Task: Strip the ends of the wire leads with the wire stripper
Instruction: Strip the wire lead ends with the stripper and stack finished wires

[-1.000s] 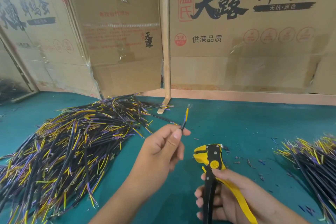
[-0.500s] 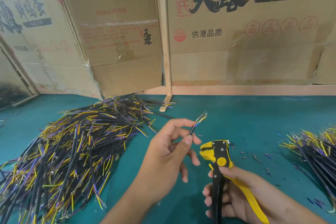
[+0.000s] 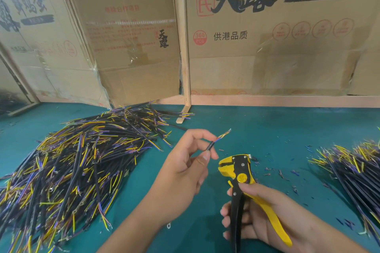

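Between your left thumb and fingertips, the wire lead (image 3: 213, 144) is pinched on its black jacket, its coloured cores fanning up and to the right past the fingertips, apparently already bared at the tips, though they are too small to be sure. Your left hand (image 3: 185, 172) curls round the jacket just behind the exposed cores. Judged by its thinness, the lead is light and limp; hold it close to the end so the cores do not droop away from the tool. Just right of that hand and slightly lower, the wire stripper (image 3: 238, 172) points its yellow head up and left, clear of the lead; its jaws stand slightly parted. Your right hand (image 3: 265, 217) wraps both handles, black and yellow, without visibly squeezing them fully together. Well left of your left hand lies a large pile of leads (image 3: 67, 166); well right of your right hand, a second pile (image 3: 353, 172). Insulation scraps (image 3: 281, 172) dot the green table (image 3: 287, 129) near the stripper head.
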